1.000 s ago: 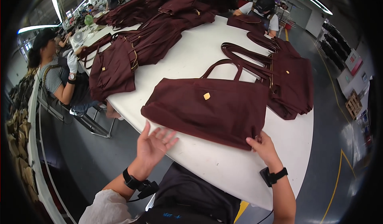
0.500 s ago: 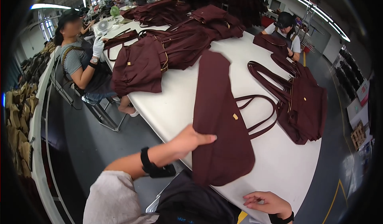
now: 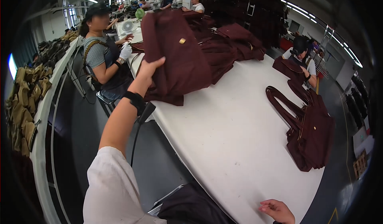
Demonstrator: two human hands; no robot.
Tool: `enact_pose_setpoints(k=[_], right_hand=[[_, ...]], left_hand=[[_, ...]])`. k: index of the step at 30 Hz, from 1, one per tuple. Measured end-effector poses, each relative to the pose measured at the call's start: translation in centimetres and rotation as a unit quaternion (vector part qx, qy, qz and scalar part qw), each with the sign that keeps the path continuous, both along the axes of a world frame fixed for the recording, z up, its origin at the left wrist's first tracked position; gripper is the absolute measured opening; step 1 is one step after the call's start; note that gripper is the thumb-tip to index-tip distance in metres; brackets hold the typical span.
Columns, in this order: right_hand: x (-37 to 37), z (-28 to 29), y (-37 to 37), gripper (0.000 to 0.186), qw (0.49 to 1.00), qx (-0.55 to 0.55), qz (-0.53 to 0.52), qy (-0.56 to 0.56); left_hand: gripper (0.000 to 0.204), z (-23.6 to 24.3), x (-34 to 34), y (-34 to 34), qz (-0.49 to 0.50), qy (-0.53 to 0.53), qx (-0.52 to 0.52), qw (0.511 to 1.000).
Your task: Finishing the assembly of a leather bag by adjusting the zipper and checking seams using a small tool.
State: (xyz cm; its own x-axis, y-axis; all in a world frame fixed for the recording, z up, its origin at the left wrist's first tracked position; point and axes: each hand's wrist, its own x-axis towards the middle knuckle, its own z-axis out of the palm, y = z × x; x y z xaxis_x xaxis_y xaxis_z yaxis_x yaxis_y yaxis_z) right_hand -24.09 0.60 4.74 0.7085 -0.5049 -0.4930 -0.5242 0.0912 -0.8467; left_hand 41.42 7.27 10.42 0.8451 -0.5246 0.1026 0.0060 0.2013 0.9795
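Note:
A maroon tote bag (image 3: 175,60) with a small gold tab is gripped at its near side by my left hand (image 3: 151,70), my arm stretched forward. It is raised over a heap of similar maroon bags (image 3: 239,44) on the white table (image 3: 239,144). My right hand (image 3: 275,208) is low by the table's near edge, fingers loosely curled apart, holding nothing. More maroon bags (image 3: 309,134) with long straps lie stacked at the table's right.
A co-worker in a striped top and glove (image 3: 99,56) sits at the table's left side; another (image 3: 299,58) works with bags at the far right. Fans (image 3: 127,27), farther workers, a rail piled with khaki cloth (image 3: 24,112) at left, and hanging dark items (image 3: 355,108) at right.
The bag that lay in front of me has been lifted by my left hand and carried forward and left onto the heap's side. My right hand has let go and drawn back.

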Motion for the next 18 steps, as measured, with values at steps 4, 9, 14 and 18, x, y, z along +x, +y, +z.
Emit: enact_pose_setpoints(k=[4, 9, 14, 18], right_hand=[[1.7, -0.4, -0.8, 0.034, 0.998, 0.003, 0.058, 0.011], [0.7, 1.6, -2.6, 0.030, 0.972, -0.222, 0.042, 0.058], [-0.2, 1.4, -10.8, 0.039, 0.904, -0.408, -0.087, 0.093], [-2.4, 0.7, -17.1, 0.049, 0.804, -0.565, -0.120, 0.141]], left_hand=[[0.102, -9.6, 7.0, 0.2, 0.121, -0.161, 0.285, 0.937], [0.091, -8.2, 0.1, -2.7, 0.158, -0.425, 0.384, 0.804], [0.070, -9.5, -13.7, -1.1, -0.054, -0.635, 0.159, 0.754], [0.068, -13.2, -24.3, -0.2, -0.303, -0.597, 0.177, 0.722]])
